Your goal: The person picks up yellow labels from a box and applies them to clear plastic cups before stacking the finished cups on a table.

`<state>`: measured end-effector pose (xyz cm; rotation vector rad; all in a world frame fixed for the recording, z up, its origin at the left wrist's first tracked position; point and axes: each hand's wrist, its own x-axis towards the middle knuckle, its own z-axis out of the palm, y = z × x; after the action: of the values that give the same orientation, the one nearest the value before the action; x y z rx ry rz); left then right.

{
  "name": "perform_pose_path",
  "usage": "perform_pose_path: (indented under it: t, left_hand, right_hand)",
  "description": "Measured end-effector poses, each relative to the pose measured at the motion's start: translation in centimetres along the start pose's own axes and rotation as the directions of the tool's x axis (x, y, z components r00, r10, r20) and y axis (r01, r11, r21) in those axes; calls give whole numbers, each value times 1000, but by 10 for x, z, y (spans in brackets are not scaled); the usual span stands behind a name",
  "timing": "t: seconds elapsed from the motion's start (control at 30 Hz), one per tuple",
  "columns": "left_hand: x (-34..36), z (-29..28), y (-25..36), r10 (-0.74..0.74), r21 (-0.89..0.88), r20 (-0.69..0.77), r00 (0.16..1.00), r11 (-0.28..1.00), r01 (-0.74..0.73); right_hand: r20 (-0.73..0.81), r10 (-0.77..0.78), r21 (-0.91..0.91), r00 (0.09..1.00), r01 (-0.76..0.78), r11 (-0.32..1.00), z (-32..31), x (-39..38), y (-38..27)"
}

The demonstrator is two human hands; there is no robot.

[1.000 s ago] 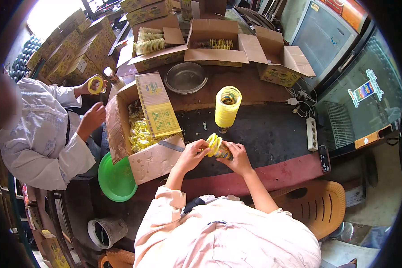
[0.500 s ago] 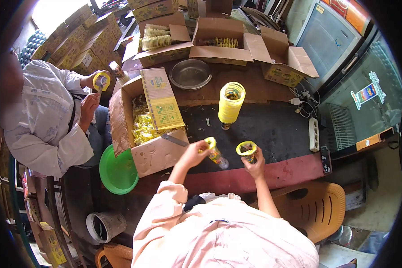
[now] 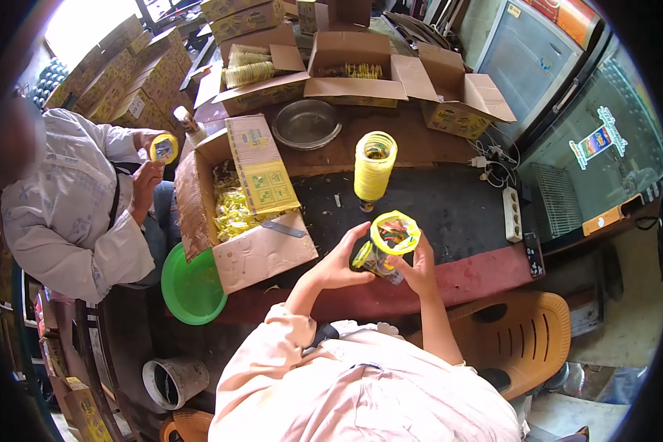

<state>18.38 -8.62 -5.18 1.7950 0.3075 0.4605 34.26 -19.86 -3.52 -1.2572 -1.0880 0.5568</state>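
My right hand (image 3: 419, 271) is closed around a cup (image 3: 395, 236) with a yellow rim, raised toward me, its mouth showing brown, red and green pieces. Beside and partly behind it, a second clear cup (image 3: 381, 265) with a yellow rim lies tilted between my hands; I cannot tell what supports it. My left hand (image 3: 337, 264) is at its left, with thumb and fingers spread apart. Beyond both hands, a tall stack of yellow-rimmed cups (image 3: 374, 173) stands upright on the dark tabletop (image 3: 457, 206).
An open carton (image 3: 261, 261) of yellow wrappers stands left, a metal strip (image 3: 283, 229) on its flap. Nearby are a green basin (image 3: 191, 286), metal bowl (image 3: 306, 125) and power strip (image 3: 513, 214). Open cartons (image 3: 357, 88) line the back. A co-worker (image 3: 81, 199) holds a yellow-rimmed cup (image 3: 163, 149).
The right-hand cup has come up and left, closer to me. My left hand has opened from its grip on the other cup's rim, and that cup is now partly behind the first.
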Motion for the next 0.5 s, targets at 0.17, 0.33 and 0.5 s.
perform_pose_path:
  t: [0.17,0.33,0.5]
  left_hand:
    - [-39,-32,44,134,97,-246,960,989,-113]
    - [-94,-76,37,121,170,-375,919,984,-60]
    - [-128,-109,37,248,577,-537,806,805,137]
  right_hand:
    - [216,-84,-104,973,109,989,66,19,-16]
    - [450,-194,-256,872,334,907,126,30,-45]
    - [322,-182,-126,929,232,964,164,59,-69]
